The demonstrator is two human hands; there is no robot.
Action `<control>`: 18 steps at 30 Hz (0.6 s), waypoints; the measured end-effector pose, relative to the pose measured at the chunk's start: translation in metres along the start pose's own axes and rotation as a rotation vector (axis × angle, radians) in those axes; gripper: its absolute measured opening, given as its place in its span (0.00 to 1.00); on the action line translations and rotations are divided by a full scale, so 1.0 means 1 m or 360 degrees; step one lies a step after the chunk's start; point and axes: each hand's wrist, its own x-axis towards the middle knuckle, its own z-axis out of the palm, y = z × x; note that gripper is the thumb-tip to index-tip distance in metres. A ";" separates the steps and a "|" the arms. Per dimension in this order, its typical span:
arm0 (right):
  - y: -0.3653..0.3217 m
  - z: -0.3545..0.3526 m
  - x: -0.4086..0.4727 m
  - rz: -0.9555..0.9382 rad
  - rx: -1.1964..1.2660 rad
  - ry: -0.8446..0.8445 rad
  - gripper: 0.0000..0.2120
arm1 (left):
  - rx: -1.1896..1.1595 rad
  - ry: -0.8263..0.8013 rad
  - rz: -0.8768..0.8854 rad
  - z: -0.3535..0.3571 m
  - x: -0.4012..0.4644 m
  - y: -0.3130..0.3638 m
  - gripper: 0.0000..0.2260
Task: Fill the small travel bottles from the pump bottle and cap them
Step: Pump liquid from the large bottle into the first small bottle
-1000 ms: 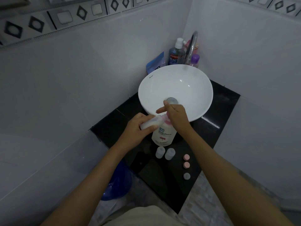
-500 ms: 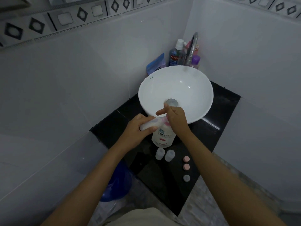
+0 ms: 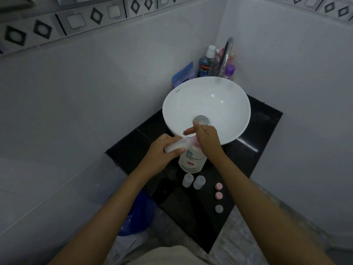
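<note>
A white pump bottle (image 3: pixel 192 161) with a pink pump stands on the black counter (image 3: pixel 254 142) just in front of the basin. My right hand (image 3: pixel 206 139) rests on top of its pump head, index finger straight, and hides most of the pump. My left hand (image 3: pixel 164 153) grips a small clear travel bottle (image 3: pixel 176 145), tilted with its mouth at the pump's nozzle. Two more small travel bottles (image 3: pixel 188 180) (image 3: pixel 199 182) stand uncapped in front of the pump bottle. Three loose caps lie to the right: two pink caps (image 3: pixel 218 186) (image 3: pixel 219 195) and one grey cap (image 3: pixel 219 208).
A white bowl basin (image 3: pixel 229 104) sits on the counter with a chrome tap (image 3: pixel 226 56) behind it. Mouthwash (image 3: pixel 207 63), a purple-capped bottle (image 3: pixel 229 71) and a blue pouch (image 3: pixel 183 74) crowd the corner. A blue bucket (image 3: pixel 137 215) stands on the floor below left.
Both hands stay at the pump bottle; my right hand shifts slightly on the pump head. The travel bottle remains at the nozzle.
</note>
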 end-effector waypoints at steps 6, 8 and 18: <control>-0.017 -0.012 0.001 -0.0115 -0.0016 -0.0103 0.20 | -0.0020 0.0062 0.0069 -0.003 -0.001 0.006 0.17; -0.017 -0.010 0.000 -0.0097 0.0016 -0.0060 0.21 | -0.0018 0.0059 0.0073 -0.003 0.000 0.007 0.17; 0.001 -0.002 0.000 0.0060 0.0035 -0.0047 0.19 | 0.0000 0.0026 0.0029 0.003 -0.003 -0.002 0.16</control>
